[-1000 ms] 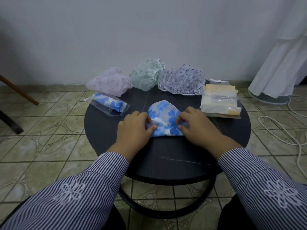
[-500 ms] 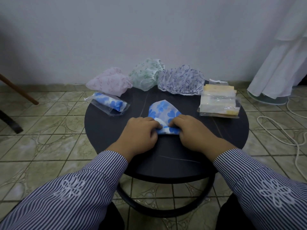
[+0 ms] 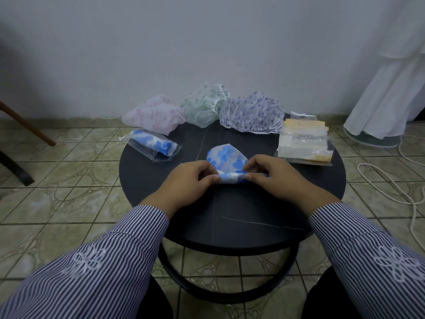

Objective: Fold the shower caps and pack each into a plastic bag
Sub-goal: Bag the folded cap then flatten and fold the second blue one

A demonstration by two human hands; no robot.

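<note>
A blue-flowered shower cap (image 3: 226,157) lies in the middle of the round black table (image 3: 147,178), its near edge rolled into a tight tube. My left hand (image 3: 187,180) pinches the roll's left end and my right hand (image 3: 273,174) pinches its right end. The far flap of the cap lies flat, pointing away from me. A rolled blue-flowered cap sits packed in a clear plastic bag (image 3: 153,145) at the left. Pink (image 3: 153,113), green (image 3: 203,104) and purple-patterned (image 3: 251,112) caps sit unfolded along the table's far edge.
A stack of clear plastic bags with yellow card backing (image 3: 303,141) lies at the table's right. White cloth (image 3: 391,88) hangs at the far right over a fan base, and a white cord (image 3: 391,187) trails on the tiled floor. A wooden leg (image 3: 27,125) slants at left.
Both hands have rolled the cap's near edge away from me into a narrow tube, and less of the flat flap shows than a second ago.
</note>
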